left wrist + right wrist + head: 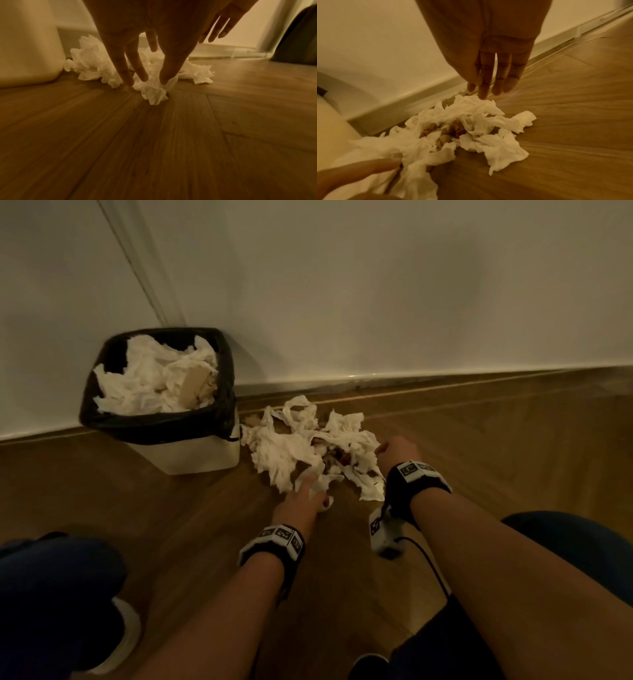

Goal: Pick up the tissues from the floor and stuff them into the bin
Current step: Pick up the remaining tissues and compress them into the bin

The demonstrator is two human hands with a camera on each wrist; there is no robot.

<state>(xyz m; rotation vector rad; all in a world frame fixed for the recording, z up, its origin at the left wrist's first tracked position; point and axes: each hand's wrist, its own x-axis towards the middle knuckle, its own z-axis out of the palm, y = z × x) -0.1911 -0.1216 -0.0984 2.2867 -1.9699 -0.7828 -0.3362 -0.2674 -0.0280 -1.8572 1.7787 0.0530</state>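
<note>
1. The floor (479, 446) is brown wood planking laid in angled boards; it meets a plain pale wall (342, 285) along a low skirting strip (445, 376) that runs across the head view.
2. The bin (191, 455), pale-sided with a black liner (154, 428) folded over its rim, stands on the floor against the wall, already heaped with white tissue and a piece of brown card.
3. The tissues (291, 446) lie crumpled in a loose pile on the floor just right of the bin, near the skirting; some show brown stains in the middle of the heap.
4. The left hand (301, 498) reaches into the near edge of the pile, its thumb and fingers (123, 73) closing on a wad of tissue that touches the floor.
5. The right hand (399, 451) hangs above the far right side of the pile, fingers (498, 75) straight and together, holding nothing; whether the tips touch the tissue cannot be told.
6. Both wrists carry dark bands with patterned white blocks, and the person's dark-clad knees frame the lower corners of the head view.
</note>
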